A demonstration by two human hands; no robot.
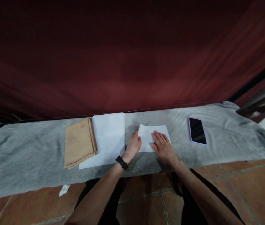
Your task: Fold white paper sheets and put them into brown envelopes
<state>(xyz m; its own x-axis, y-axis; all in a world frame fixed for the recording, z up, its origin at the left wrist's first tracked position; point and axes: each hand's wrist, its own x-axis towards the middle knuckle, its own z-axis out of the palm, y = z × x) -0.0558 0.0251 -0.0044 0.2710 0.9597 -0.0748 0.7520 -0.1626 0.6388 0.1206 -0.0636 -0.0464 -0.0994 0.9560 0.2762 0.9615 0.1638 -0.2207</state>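
Paper (146, 133) lies lengthwise with the cloth's (36, 153) near edge, our left hand (134, 143) curled at its left end, grip unclear, our right hand (164, 148) flat atop.

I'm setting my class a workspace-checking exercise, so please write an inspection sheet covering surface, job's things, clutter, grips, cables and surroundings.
Surface: grey cloth, wrinkled.
Job's things: white paper, upper left corner raised; leftward, white sheets, partly overlapped by a brown stack.
Clutter: phone at right, screen dark; white scrap on the floor.
Grips: left grip at the paper's left edge; right grip flat on it.
Cables: thin line behind the cloth; cannot tell if cable.
Surroundings: red backdrop, tiled floor.
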